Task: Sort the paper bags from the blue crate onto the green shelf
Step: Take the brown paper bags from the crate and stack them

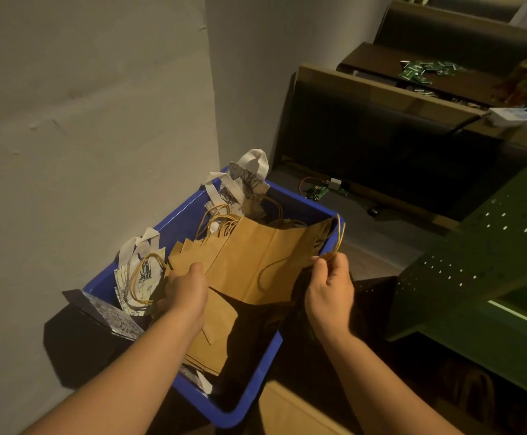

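A blue crate (180,221) stands by the wall, filled with several brown paper bags and white patterned bags (246,186). A flat brown paper bag (256,259) is held over the crate between both hands. My left hand (185,293) grips its left part, thumb on top. My right hand (329,293) pinches its twine handle (339,240) at the crate's right rim. More brown bags (215,337) lie beneath my left forearm. The green shelf (482,262), perforated metal, stands to the right.
A grey wall (92,120) runs along the left behind the crate. A black box (80,343) with a patterned bag on it sits left of the crate. Dark wooden benches (381,127) fill the upper right. Cardboard (290,412) lies below the crate.
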A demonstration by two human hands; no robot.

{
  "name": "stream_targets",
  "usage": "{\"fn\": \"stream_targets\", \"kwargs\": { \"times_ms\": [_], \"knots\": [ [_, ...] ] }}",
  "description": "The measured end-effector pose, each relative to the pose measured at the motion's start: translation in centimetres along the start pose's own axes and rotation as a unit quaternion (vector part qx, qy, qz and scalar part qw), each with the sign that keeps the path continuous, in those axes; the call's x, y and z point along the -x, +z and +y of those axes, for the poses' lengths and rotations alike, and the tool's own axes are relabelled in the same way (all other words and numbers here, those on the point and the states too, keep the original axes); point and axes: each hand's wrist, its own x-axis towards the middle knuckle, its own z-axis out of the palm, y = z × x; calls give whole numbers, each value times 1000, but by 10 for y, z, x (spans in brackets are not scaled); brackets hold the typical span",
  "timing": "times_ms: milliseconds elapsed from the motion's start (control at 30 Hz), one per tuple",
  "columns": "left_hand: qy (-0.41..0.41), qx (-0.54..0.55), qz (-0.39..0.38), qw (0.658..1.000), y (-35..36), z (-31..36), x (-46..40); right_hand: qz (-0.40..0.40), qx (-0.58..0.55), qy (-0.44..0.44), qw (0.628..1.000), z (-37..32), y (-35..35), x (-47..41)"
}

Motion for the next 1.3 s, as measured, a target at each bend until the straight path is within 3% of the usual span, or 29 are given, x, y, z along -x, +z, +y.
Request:
{"fn": "stream_targets", "kwargs": {
  "times_ms": [100, 233, 433, 600, 700, 900, 1100, 1200, 1300],
  "knots": [
    [-6, 18, 10, 1000, 7, -22, -49, 7, -50, 18, 999, -3, -4, 5],
    [-2, 1, -56, 998, -3, -8, -10, 7, -109, 42, 993, -12, -10, 11],
    [29, 18, -54, 998, -20, 7, 4, 10, -225, 102, 969, -31, -21, 14],
    [25, 63, -105, 992, -40, 21, 12, 20, -335, 214, 917, -44, -26, 11],
    [24, 7, -136, 990, -46, 19, 23, 8, -376, 280, 883, -47, -25, 9],
    [58, 93, -129, 986, -62, 18, 38, -5, -456, 304, 836, -39, -21, 15],
    [110, 246, -151, 951, -77, 13, 61, -60, -346, 294, 889, -39, -10, 36],
    [104, 308, -199, 924, -73, 6, 72, -130, -275, 275, 912, -41, -3, 44],
    [89, 307, -269, 909, -67, -4, 84, -116, -256, 268, 922, -42, 1, 45]
  ]
}}
